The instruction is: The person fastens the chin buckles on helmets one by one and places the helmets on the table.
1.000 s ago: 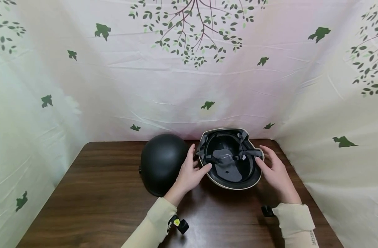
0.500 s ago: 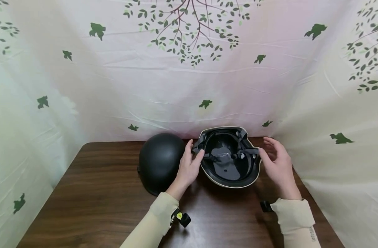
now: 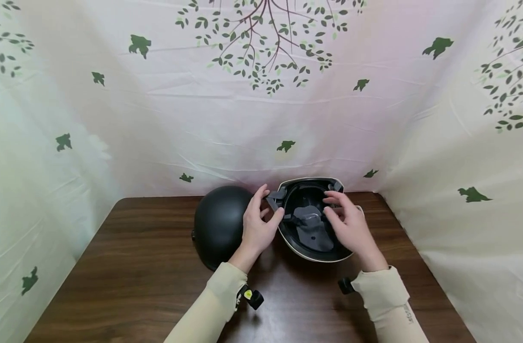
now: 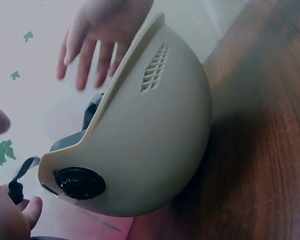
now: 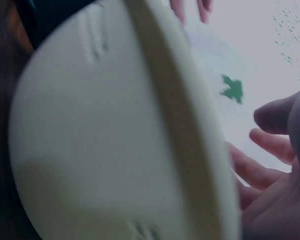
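A tan helmet (image 3: 311, 257) lies upside down on the table, its black lining and grey padding facing up. Its shell, with a vent and a round black knob (image 4: 80, 183), shows in the left wrist view. My left hand (image 3: 258, 226) is at its left rim; the fingers hold a grey chin strap (image 3: 275, 197) drawn out over the edge, with a black buckle (image 4: 15, 192) at the hand. Above the helmet's opening is my right hand (image 3: 351, 227), fingers loosely bent, nothing seen in them. It hides the right part of the lining.
Left of the tan helmet, a black helmet (image 3: 223, 228) sits dome up, close to my left hand. Both stand toward the far edge of a brown wooden table (image 3: 128, 257). A pale curtain (image 3: 227, 128) with leaf prints hangs behind and at the sides.
My right hand has left the helmet's right rim and moved left over the opening. The left hand has shifted slightly from the rim, drawing the left strap outward. The black helmet stays put.
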The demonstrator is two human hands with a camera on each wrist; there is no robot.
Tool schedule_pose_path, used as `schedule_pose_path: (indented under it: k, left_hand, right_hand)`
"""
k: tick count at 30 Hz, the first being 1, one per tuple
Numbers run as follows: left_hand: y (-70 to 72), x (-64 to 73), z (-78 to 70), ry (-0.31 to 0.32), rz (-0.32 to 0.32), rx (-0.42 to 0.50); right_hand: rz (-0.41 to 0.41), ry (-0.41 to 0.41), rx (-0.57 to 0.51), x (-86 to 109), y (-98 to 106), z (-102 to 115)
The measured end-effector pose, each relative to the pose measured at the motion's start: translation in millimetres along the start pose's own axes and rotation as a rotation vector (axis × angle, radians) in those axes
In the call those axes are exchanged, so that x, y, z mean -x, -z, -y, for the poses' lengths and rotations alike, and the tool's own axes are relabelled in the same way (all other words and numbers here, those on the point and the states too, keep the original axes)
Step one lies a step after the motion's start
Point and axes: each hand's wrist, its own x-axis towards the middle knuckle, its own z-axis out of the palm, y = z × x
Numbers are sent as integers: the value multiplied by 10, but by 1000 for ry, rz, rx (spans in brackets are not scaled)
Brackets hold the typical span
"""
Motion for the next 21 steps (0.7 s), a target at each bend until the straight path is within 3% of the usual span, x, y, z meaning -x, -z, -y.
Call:
schedule_pose_path:
  k: [6,9,15,21]
  left_hand:
    - [5,-10,-126,32,-14,28]
    - [4,-12,-123,-17,-48,48]
    - [3,-40,-88,-146,-125,81]
    - [4,-75,-66,-156,-177,69]
  right_hand:
    - [191,-49,31,-62,-195,19]
    - [254,-60,48,-81,-265,28]
    - [303,-71,64,-113,-341,67]
    - [316,-56,95,-139,-395,69]
